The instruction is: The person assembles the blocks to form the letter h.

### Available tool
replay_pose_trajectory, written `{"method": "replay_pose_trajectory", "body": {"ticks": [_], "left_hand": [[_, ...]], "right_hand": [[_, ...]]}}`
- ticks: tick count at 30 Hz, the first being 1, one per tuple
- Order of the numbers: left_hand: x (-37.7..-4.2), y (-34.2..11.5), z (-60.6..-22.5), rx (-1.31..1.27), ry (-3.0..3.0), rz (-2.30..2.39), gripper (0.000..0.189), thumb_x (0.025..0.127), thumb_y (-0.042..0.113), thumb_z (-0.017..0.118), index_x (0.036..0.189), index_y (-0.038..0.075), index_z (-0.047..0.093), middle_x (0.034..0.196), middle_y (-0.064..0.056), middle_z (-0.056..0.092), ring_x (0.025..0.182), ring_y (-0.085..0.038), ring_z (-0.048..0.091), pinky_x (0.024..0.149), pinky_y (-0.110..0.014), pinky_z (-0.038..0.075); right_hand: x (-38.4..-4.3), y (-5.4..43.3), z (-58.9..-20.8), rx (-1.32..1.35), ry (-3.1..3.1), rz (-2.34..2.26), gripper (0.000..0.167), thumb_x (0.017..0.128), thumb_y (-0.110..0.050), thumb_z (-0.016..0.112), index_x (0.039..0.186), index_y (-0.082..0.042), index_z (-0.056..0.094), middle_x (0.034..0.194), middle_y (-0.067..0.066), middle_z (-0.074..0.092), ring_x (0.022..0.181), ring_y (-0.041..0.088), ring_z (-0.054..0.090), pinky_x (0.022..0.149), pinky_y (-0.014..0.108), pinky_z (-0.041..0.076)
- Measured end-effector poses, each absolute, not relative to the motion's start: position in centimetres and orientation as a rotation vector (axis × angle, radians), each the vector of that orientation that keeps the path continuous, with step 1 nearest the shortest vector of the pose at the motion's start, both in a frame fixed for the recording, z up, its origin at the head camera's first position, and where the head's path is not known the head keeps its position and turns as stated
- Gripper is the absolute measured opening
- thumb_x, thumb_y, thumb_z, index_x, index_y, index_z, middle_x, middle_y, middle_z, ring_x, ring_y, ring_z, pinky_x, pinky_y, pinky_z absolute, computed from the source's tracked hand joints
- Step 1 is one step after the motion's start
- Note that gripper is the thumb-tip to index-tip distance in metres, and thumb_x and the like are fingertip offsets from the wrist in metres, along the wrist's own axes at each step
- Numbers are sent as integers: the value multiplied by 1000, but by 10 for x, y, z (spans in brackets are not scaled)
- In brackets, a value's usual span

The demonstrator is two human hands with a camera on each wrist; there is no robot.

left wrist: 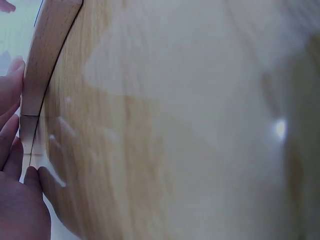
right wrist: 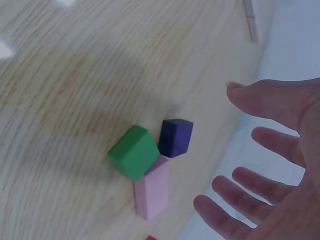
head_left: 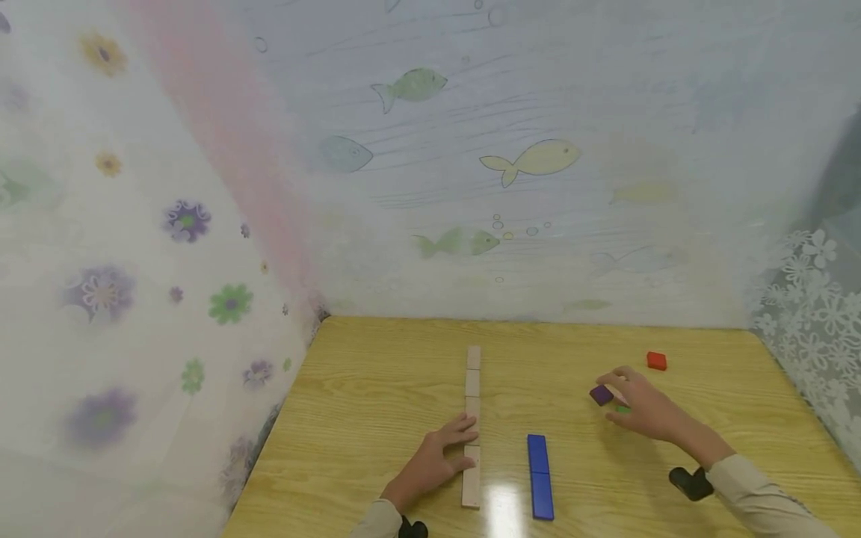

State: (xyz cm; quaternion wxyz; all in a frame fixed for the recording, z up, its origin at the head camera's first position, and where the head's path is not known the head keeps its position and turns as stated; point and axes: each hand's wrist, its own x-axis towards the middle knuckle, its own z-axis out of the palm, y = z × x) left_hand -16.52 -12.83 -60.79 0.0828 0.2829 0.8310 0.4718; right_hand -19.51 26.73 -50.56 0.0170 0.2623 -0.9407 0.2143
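Note:
Plain wooden blocks [head_left: 471, 489] lie end to end in a straight row on the table. My left hand [head_left: 436, 457] rests its fingertips and thumb on the row's nearer part; the left wrist view shows the fingers along the side of the blocks [left wrist: 45, 60]. Over a small cluster to the right, my right hand [head_left: 649, 411] hovers with fingers spread and nothing held. In the right wrist view the cluster is a dark purple block [right wrist: 176, 137], a green block [right wrist: 134, 153] and a pink block [right wrist: 152, 190], close together and apart from the fingers.
Two blue blocks [head_left: 540, 478] lie end to end between the hands. A red block [head_left: 657, 361] sits beyond the right hand. The wood-grain table [head_left: 377, 359] meets a fish-patterned wall covering [head_left: 417, 284] at its back edge and a flowered one [head_left: 134, 359] on the left.

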Motion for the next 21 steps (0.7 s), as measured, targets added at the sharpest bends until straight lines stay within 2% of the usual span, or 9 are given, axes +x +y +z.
{"method": "replay_pose_trajectory", "body": {"ticks": [5,13,21], "left_hand": [[-166,-129,-609,836,2468,1422,45,86,23,69,128,10,59,146,0,41,139,-19,27,110,-43,29],[-166,-129,-609,839,2477,1420,45,86,23,69,127,10,60,145,1,42,139,-19,27,110,-42,29],[-166,-129,-611,833,2469,1424,45,86,23,69,128,11,59,146,1,41,140,-17,26,110,-44,29]], "right_hand": [[-197,273,-511,773,-2932,676,43,77,-10,76,114,3,59,113,28,50,99,46,53,74,56,51],[-207,287,-528,654,-2956,694,46,74,-10,79,111,8,59,109,32,52,95,45,55,72,54,51],[-212,303,-541,563,-2943,761,45,76,-14,77,107,12,59,106,32,54,97,48,51,74,59,48]]}}
